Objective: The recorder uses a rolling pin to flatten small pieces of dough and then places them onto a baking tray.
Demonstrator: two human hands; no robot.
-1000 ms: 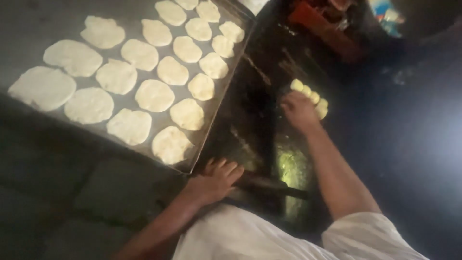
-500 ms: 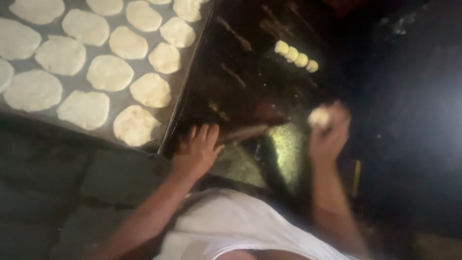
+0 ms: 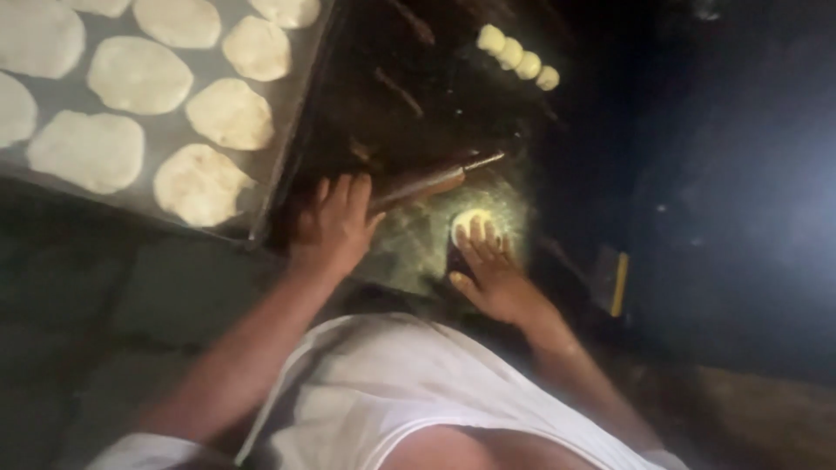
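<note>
Right hand [image 3: 495, 277] spread flat on dough ball [image 3: 471, 222]; left hand [image 3: 335, 222] gripping rolling pin [image 3: 435, 180]; four dough balls [image 3: 518, 59] beyond.

You're looking down into a dim room: a dark, glossy tabletop [image 3: 409, 96] fills twelve o'clock, grey stone floor slabs [image 3: 104, 313] lie at eight o'clock, and a pale blue glare [image 3: 814, 218] washes in from three o'clock over near-black surroundings.
</note>
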